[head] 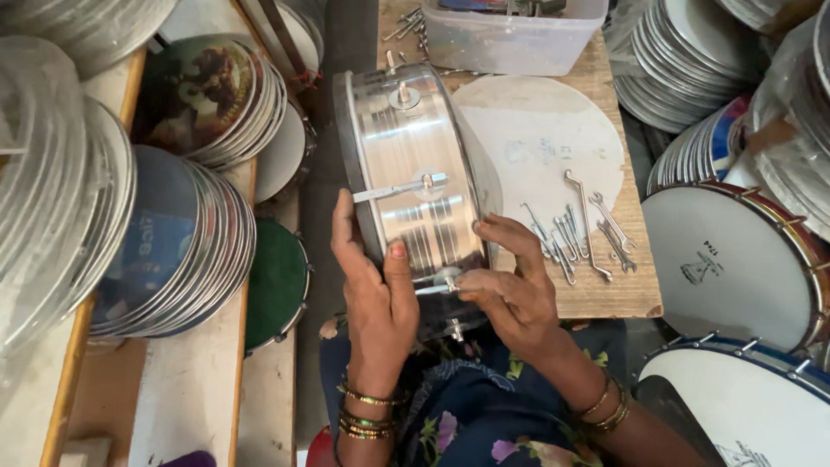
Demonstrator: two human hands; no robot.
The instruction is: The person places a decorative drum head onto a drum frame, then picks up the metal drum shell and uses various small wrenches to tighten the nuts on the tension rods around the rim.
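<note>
The shiny round metal drum shell (411,173) stands on its edge on the person's lap, leaning on the wooden counter (605,294). The left hand (372,290) grips its rim. The right hand (510,290) pinches a small metal hook (450,281). The drum might roll away if the grip slips.

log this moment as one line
left hand: steadies metal drum shell | right hand: at tension rod | hooks: on wooden board
</note>
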